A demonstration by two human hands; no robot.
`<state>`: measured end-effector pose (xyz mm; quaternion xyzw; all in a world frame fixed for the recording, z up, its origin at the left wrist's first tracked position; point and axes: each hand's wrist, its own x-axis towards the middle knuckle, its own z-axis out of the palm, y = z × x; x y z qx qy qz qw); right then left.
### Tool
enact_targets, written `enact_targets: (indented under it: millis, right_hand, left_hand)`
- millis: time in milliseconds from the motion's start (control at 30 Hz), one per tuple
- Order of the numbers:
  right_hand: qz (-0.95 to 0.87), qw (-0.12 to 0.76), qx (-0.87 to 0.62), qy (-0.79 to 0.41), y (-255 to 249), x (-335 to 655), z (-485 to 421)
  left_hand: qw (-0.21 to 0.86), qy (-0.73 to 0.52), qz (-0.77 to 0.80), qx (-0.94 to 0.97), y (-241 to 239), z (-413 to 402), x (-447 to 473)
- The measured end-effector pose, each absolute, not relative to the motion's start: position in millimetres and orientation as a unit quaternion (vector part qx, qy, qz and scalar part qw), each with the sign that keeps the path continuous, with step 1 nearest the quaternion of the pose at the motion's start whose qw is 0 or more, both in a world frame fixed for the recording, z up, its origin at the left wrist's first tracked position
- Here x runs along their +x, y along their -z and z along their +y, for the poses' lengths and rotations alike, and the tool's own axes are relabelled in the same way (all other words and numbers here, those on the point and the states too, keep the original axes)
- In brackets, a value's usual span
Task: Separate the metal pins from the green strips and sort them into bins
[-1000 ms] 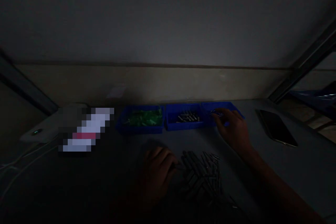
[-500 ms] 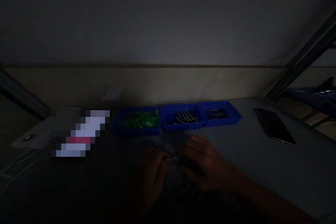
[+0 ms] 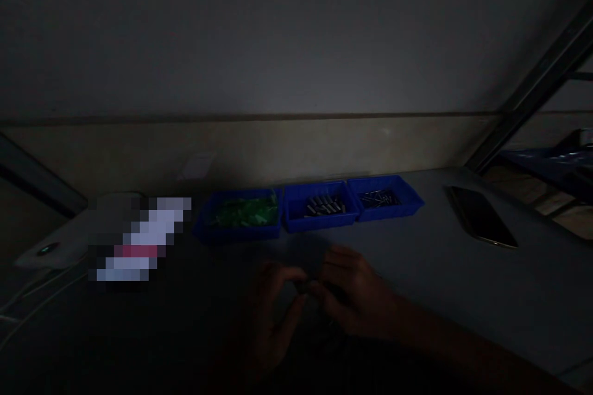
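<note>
The left hand (image 3: 278,308) pinches a small dark part (image 3: 302,286) between thumb and finger; the right hand (image 3: 347,284) is curled just beside it, but what it grips I cannot tell; beyond, in one row, the left bin (image 3: 245,234) contains green pieces (image 3: 252,212); the middle bin (image 3: 322,221), short metal pieces (image 3: 327,204); the right bin (image 3: 393,210), thin pins (image 3: 380,199).
</note>
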<state>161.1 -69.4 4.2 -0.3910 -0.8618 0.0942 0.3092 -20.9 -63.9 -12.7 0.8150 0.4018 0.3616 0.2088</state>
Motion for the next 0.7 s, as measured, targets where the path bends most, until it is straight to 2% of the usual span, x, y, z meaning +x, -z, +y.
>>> enact_targets:
  millis: [200,333,700]
  right_hand:
    - [-0.85,0.34,-0.393,-0.092,-3.5,163.1,-72.5]
    - [-0.87,0.331,-0.359,-0.07,-6.5,163.1,-74.3]
    - [-0.856,0.336,-0.388,-0.065,-3.6,162.4,-71.7]
  left_hand:
    - [0.216,-0.345,0.429,0.806,8.3,-60.0,-20.6]
    - [0.221,-0.342,0.444,0.798,8.4,-57.6,-19.2]
    - [0.224,-0.375,0.425,0.793,8.9,-61.5,-19.8]
